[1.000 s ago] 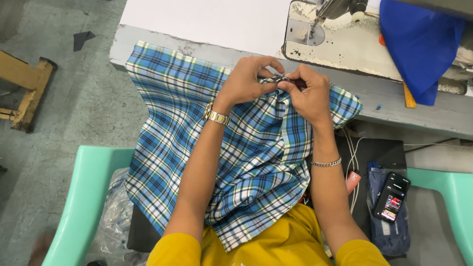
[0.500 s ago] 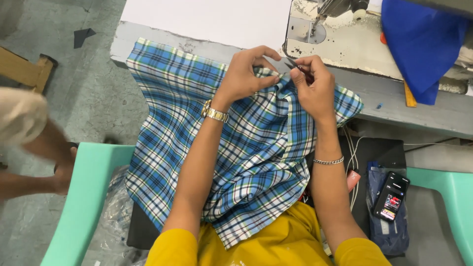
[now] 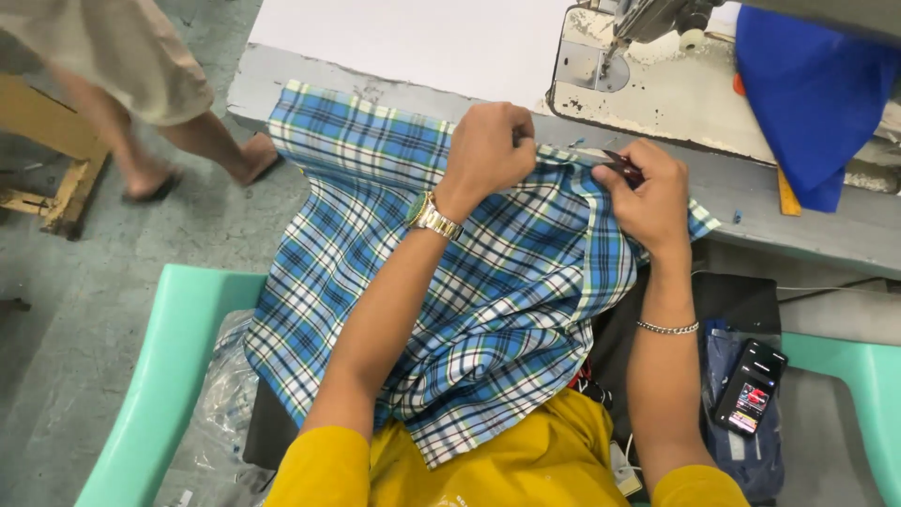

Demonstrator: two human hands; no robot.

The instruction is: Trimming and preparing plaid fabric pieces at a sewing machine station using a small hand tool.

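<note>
A blue plaid garment (image 3: 488, 300) lies across my lap and up onto the grey table edge (image 3: 770, 235). My left hand (image 3: 488, 150), with a gold watch on the wrist, is closed on a fold of the fabric near its top edge. My right hand (image 3: 648, 197), wearing a thin bracelet, pinches a small dark-red tool (image 3: 621, 166) at the garment's green-edged placket. The two hands sit a short way apart on the same fabric edge.
A worn sewing machine (image 3: 648, 75) stands on the table with blue cloth (image 3: 807, 94) draped at its right. A phone (image 3: 748, 385) rests on folded denim on the mint-green chair (image 3: 150, 376). Another person's legs (image 3: 178, 141) pass at the upper left beside a wooden stand.
My hands have spread apart along the fabric edge, the right one now holding the small tool clear. Another person has walked in from the left and moved up past the table.
</note>
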